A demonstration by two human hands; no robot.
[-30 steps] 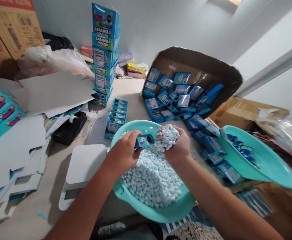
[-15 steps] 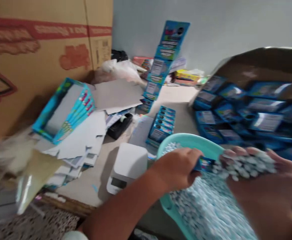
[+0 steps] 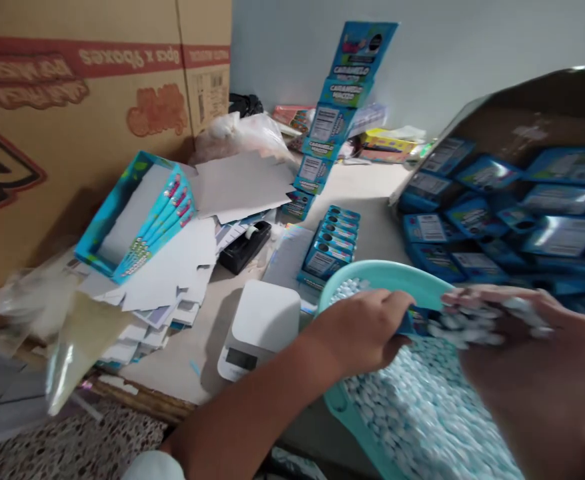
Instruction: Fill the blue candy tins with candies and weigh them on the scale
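Over a turquoise basin (image 3: 397, 272), my left hand (image 3: 367, 328) is closed around a small blue box (image 3: 416, 321), held on its side with one end facing right. My right hand (image 3: 532, 363) is cupped around a handful of small pale candies (image 3: 465, 327). Its fingertips meet that end of the box, and the candies lie against the opening. How full the box is cannot be seen. Loose white and pale blue candies (image 3: 427, 407) fill much of the basin below both hands.
A white digital scale (image 3: 265, 313) sits left of the basin, a row of blue boxes (image 3: 332, 243) behind it. Blue packets fill a carton (image 3: 472, 220) at right. Left are a tape dispenser (image 3: 246, 247), flat cards (image 3: 172, 273), a display box (image 3: 137, 220) and a large carton (image 3: 107, 87).
My right hand has tipped toward the box, and fewer candies show on its palm, bunched nearer the opening. The left hand keeps hold of the box. The view has shifted slightly.
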